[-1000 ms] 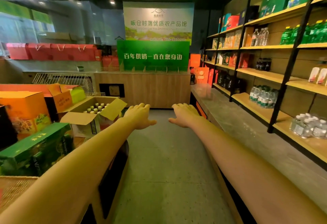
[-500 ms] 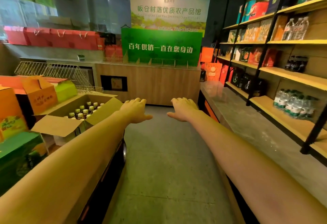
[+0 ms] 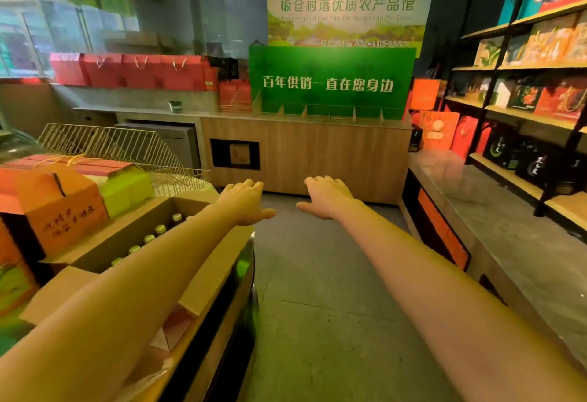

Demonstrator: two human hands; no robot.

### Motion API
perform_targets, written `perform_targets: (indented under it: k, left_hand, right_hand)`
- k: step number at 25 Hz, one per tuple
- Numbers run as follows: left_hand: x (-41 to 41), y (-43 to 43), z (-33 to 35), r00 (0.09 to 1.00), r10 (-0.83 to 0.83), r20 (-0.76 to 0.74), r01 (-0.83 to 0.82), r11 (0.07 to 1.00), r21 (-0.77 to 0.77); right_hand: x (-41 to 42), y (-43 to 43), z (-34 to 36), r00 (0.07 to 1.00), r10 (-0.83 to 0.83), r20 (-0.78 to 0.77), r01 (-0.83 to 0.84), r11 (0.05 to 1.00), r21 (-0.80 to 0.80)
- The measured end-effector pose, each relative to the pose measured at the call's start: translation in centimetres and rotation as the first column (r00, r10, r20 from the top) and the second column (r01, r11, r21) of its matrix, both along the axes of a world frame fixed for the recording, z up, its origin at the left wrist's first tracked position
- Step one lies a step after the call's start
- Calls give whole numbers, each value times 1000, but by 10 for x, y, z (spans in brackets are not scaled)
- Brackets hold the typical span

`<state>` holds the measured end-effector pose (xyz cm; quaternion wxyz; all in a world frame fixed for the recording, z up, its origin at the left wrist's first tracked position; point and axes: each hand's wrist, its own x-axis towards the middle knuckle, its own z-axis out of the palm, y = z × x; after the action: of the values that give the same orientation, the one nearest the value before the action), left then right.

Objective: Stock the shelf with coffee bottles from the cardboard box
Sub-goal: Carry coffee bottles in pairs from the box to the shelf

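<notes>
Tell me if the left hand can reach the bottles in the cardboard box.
Probably yes: the brown cardboard box stands open, its green-capped bottles uncovered, and the empty left hand hovers past it.

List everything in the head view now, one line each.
cardboard box: one, brown, flaps open, at left.
coffee bottles: at least five pale caps showing, others hidden by the left forearm, inside the box.
carton: one, orange, left of the box.
small box: one, lime green, beside the carton.
wire rack: one, pale gold, behind those.
gift bags: a row, red, back ledge.
sign: one, green, white text, on the wooden counter.
shelves: wood, black posts, right wall, holding gift boxes.
left grip: bare hand, open, empty, stretched past the box.
right grip: bare hand, open, empty, over the aisle floor.
</notes>
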<state>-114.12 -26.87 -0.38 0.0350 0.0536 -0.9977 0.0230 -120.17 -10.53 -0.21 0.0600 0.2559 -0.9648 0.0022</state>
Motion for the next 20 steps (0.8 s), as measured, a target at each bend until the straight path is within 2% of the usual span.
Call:
perform_targets:
  k: [5, 9, 13, 16, 20]
  left_hand:
    - [-63, -89, -17, 976, 216, -35, -214, 975, 51]
    - [-99, -161, -35, 894, 448, -37, -445, 894, 55]
    - [-108, -210, -55, 778, 628, 0, -627, 775, 78]
    - [-101, -233, -82, 689, 723, 51, -725, 687, 51]
    - [-84, -254, -123, 571, 817, 75, -819, 562, 118]
  right_hand:
    - [-99, -98, -18, 979, 205, -3, -205, 979, 0]
    - [-166, -193, -35, 910, 414, -1, -414, 910, 9]
    - [-205, -278, -57, 790, 611, 37, -613, 789, 45]
    - [-208, -329, -84, 682, 728, 71, -731, 678, 77]
    - [-199, -380, -126, 543, 823, 168, -840, 536, 86]
